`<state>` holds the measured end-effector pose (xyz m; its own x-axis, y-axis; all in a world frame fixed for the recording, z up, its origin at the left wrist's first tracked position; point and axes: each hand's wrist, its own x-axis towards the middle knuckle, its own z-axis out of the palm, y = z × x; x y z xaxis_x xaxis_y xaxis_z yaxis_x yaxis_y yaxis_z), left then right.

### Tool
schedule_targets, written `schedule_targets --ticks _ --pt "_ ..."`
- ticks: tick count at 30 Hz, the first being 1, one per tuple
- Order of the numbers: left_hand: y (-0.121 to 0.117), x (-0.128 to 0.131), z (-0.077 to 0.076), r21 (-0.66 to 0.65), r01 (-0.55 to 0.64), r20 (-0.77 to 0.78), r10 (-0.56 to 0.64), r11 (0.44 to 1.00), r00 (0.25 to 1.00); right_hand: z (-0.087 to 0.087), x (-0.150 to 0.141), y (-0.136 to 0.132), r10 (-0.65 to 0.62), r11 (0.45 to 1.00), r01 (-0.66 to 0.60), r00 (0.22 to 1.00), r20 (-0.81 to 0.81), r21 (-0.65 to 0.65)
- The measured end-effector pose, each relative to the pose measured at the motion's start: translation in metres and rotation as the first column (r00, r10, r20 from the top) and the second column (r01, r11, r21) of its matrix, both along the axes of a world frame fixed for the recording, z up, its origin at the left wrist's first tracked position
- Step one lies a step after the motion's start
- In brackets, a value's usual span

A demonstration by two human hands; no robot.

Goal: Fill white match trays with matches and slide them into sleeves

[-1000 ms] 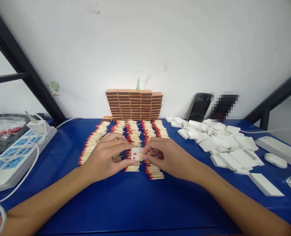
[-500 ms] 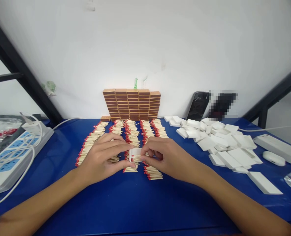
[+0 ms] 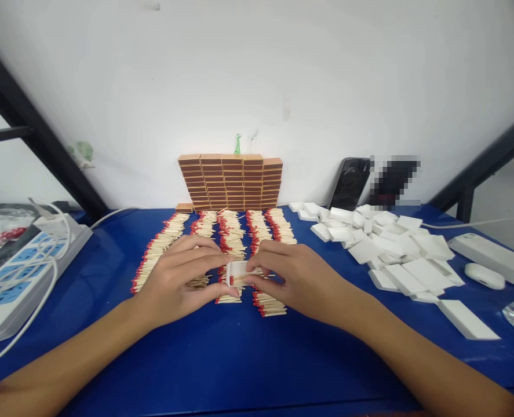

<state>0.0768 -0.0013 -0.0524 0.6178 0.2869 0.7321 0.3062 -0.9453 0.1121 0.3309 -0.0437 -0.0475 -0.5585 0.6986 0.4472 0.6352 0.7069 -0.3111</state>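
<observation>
My left hand (image 3: 182,281) and my right hand (image 3: 289,278) meet over the middle of a blue table (image 3: 222,359). Between their fingertips they pinch a small white matchbox tray (image 3: 236,273) with red-tipped matches in it. Both hands are closed around it. Under and beyond them lie several rows of loose red-tipped matches (image 3: 233,231). At the back, against the wall, stands a stacked block of brown matchbox sleeves (image 3: 230,182).
A heap of empty white trays (image 3: 387,246) covers the right side of the table, with one long white box (image 3: 467,319) nearer me. A white power strip with cables (image 3: 17,272) lies at the left. A dark phone (image 3: 350,182) leans on the wall; a white mouse-like thing (image 3: 485,275) sits far right.
The hands stay together on the tray, their fingers shifting slightly over the matches in it. The view has drifted a little.
</observation>
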Motion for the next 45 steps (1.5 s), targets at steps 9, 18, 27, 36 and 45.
schedule_targets --ticks 9,18,27,36,45 --pt "0.0 0.0 -0.001 -0.008 0.003 -0.001 -0.003 1.0 1.0 -0.002 -0.002 0.0 0.022 1.0 -0.022 1.0 -0.017 0.011" --pt "0.0 0.0 -0.001 -0.023 0.001 -0.003 -0.001 1.0 1.0 0.003 -0.005 -0.004 0.004 0.999 -0.007 0.998 -0.061 -0.051" --pt "0.01 -0.003 -0.002 -0.033 -0.047 -0.003 0.047 0.998 0.999 0.018 0.009 0.002 -0.082 0.989 0.065 0.988 -0.134 -0.13" --pt "0.018 -0.007 -0.007 -0.039 -0.086 -0.003 0.086 0.996 0.996 0.01 0.027 0.015 0.023 0.904 0.043 0.989 0.149 -0.426" --pt "0.017 -0.007 -0.006 -0.051 -0.074 -0.022 0.072 0.996 0.997 0.007 0.026 0.014 -0.01 0.811 0.105 0.986 0.167 -0.575"
